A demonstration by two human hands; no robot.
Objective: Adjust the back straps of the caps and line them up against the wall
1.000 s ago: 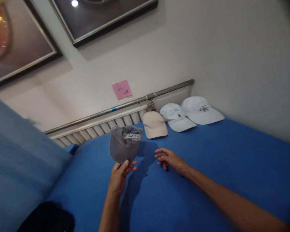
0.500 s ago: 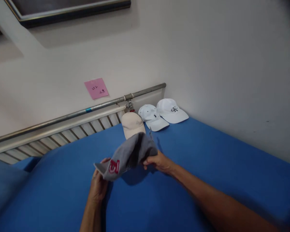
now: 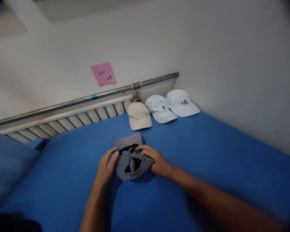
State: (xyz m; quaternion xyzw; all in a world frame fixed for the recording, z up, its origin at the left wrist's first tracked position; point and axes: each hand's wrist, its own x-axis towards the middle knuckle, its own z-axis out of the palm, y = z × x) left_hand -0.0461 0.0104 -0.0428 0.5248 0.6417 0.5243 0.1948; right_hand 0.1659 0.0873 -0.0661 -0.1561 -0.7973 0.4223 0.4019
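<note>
A grey baseball cap [image 3: 134,165] is between my two hands over the blue surface, its inside and back opening facing me and its brim pointing away. My left hand [image 3: 106,167] pinches the cap's left edge near the brim. On the other side, my right hand [image 3: 157,161] grips the right edge, with fingers reaching over the rim into the inside. Beyond it a beige cap [image 3: 139,116] lies with its brim toward me. To its right are a white cap with a small dark emblem [image 3: 159,109] and a white cap with black letters [image 3: 181,103].
The blue-covered surface [image 3: 70,167] meets the wall on the right. Along the back run a metal pipe [image 3: 116,92] and a radiator [image 3: 87,118]. A pink note [image 3: 103,74] is stuck on the wall. Blue fabric [image 3: 9,164] rises at the left; something dark shows bottom left.
The grey cap has been turned over and round: its red-marked front no longer shows, and the brim now points away. It sits lower against the blue surface. The view has shifted slightly.
</note>
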